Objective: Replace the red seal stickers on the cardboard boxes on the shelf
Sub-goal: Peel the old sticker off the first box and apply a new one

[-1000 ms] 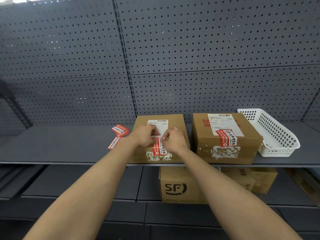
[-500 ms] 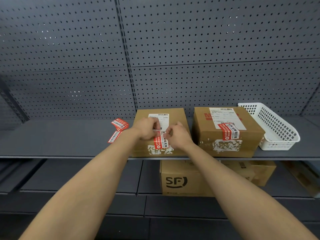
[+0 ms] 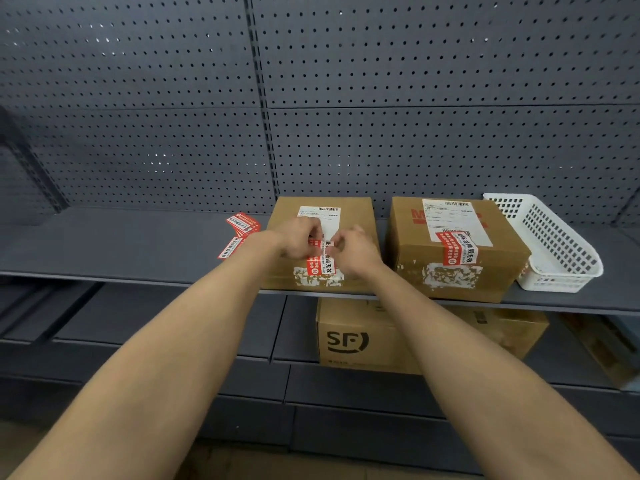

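Fingers (image 3: 313, 233) of the left hand (image 3: 299, 239) and right hand (image 3: 356, 249) were pinched together at the top end of the red seal sticker (image 3: 320, 263) on the left box (image 3: 322, 242); whether they actually had hold of its edge, can't tell. Prob. both hands there so one peels while the other steadies. Sticker sat on the box's front top edge, folded over it w/ its lower end down the front face; long axis ran back-to-front, top end pointing to the pegboard. Left of that box, spare stickers (image 3: 240, 232) lay on the shelf (image 3: 121, 244). Right of it, the second box (image 3: 457, 245) w/ its own seal (image 3: 457, 249), then a white basket (image 3: 550, 242).
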A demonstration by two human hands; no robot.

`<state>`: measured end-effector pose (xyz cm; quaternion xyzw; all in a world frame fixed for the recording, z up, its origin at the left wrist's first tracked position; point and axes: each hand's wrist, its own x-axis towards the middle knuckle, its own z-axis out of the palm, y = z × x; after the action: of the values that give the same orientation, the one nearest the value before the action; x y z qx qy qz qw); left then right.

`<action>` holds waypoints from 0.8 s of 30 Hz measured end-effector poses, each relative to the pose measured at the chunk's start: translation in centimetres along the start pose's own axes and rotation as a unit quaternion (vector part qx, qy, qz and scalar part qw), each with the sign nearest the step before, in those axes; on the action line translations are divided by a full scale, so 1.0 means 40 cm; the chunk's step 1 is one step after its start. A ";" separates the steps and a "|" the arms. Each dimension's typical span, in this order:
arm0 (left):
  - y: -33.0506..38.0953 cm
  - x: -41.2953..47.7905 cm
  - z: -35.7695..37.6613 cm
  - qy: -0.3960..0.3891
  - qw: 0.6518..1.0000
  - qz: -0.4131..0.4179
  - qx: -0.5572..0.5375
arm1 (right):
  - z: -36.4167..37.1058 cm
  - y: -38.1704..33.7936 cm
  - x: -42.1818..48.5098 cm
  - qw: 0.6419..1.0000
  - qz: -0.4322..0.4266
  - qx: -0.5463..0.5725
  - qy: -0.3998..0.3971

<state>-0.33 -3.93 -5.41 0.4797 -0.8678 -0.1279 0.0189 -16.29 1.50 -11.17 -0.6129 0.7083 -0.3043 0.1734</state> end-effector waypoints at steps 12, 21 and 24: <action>0.008 -0.003 0.005 -0.004 1.000 -0.007 -0.003 | -0.004 -0.003 -0.009 1.000 -0.010 -0.008 -0.003; 0.012 0.003 0.000 -0.012 1.000 -0.004 -0.005 | -0.040 0.004 -0.025 0.998 -0.054 -0.022 -0.035; 0.002 -0.001 -0.006 -0.033 0.998 0.000 -0.046 | -0.047 -0.005 -0.033 0.997 -0.065 -0.037 -0.034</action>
<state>-0.36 -3.91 -5.15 0.4735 -0.8614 -0.1833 0.0122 -17.05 3.18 -9.79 -0.6736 0.6715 -0.2675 0.1542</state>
